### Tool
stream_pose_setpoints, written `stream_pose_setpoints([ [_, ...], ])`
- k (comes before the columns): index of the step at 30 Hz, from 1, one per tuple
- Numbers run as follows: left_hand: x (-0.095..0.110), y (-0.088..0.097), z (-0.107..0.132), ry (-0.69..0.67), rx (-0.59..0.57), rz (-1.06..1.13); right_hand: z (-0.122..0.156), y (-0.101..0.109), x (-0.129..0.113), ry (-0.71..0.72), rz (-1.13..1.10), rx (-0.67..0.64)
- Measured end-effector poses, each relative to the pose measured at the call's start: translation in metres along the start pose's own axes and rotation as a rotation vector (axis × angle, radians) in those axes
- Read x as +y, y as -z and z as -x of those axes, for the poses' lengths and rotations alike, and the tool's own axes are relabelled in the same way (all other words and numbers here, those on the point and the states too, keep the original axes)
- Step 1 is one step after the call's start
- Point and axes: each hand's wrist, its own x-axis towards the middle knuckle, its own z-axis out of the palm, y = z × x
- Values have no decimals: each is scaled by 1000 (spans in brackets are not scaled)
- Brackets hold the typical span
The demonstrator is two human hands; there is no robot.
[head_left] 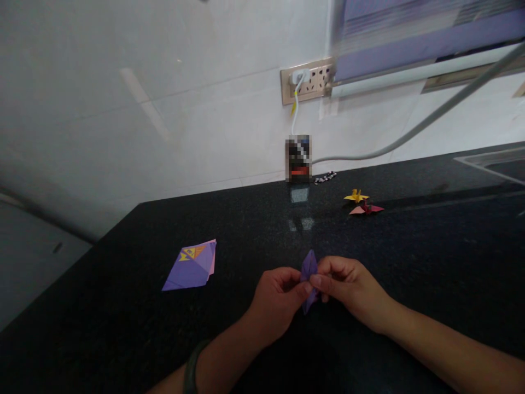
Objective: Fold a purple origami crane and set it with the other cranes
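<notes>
A folded piece of purple origami paper (310,264) stands nearly upright between my two hands, just above the dark counter. My left hand (279,298) pinches it from the left, thumb on the near face. From the other side my right hand (350,287) grips it with thumb and fingers, and the two thumbs almost meet at its middle. The paper is narrow, with pointed ends at top and bottom. My fingers hide part of its middle and its far side.
On the black speckled counter (254,230), a stack of purple and pink paper (191,268) lies to the left. A yellow paper crane (356,196) and a red-pink one (367,209) sit back right. Against the wall stands a blurred-out box (298,158), near a cable (394,146) and a socket panel (307,81).
</notes>
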Motion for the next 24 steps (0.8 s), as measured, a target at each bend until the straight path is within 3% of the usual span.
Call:
stream_pose_setpoints([
  [5,0,-3,3,-8,-86,-43,-2,-2,-1,-59,-38,-49],
  [15,0,-9,1,132,-82,-35,-1,0,1,-106,-125,124],
  [24,5,-10,-2,156,-41,-107,-8,6,0,-118,-240,229],
])
